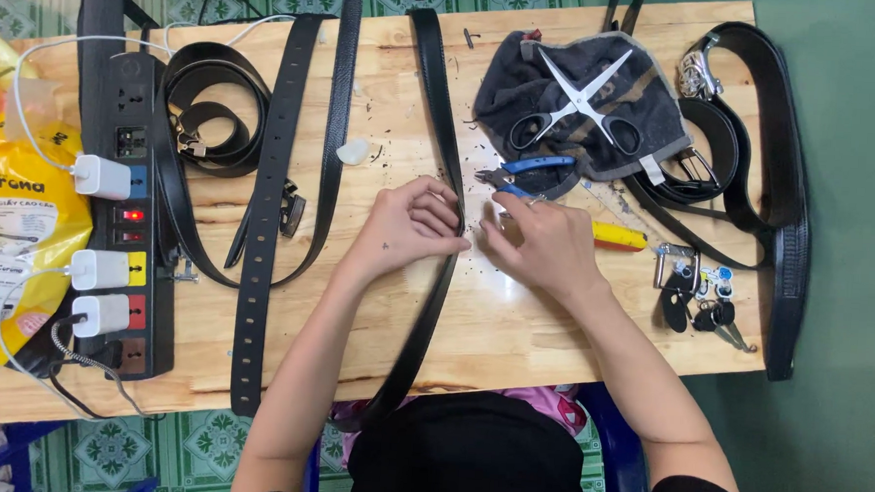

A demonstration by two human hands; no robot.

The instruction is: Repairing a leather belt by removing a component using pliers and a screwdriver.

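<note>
Black belt [441, 128] ran lengthwise down the middle of the wooden worktop [513, 328], top end past the far edge, bottom end hanging off the near edge toward the person's lap. Both hands met on it about mid-worktop. Left hand [406, 227] was curled over the strap, fingers pinching its edge. Right hand [546, 243] sat just right of the strap, fingers bunched at its edge; couldn't tell if it held anything small, fingertips blurred. Dark specks lay scattered on the wood around that spot.

Just behind the right hand: blue-handled pliers [524, 168], tips pointing left, and a yellow utility knife [617, 235] partly hidden by the hand. Further back, a dark cloth [523, 92] with open scissors [579, 103] lying on top.

Right side: coiled black belts with a metal buckle [699, 75], one strap looping along the right edge. A bunch of keys [696, 302] with a metal clip lay near the front right.

Left of the centre belt: a long punched strap [261, 228] lay lengthwise, another belt looped around it, a small white scrap [352, 152] between them and the centre belt. Coiled belt [213, 103] further left. Black power strip [124, 213] at the left end with three white chargers plugged in, one red light on. Yellow plastic bag [16, 208] at the far left edge.
</note>
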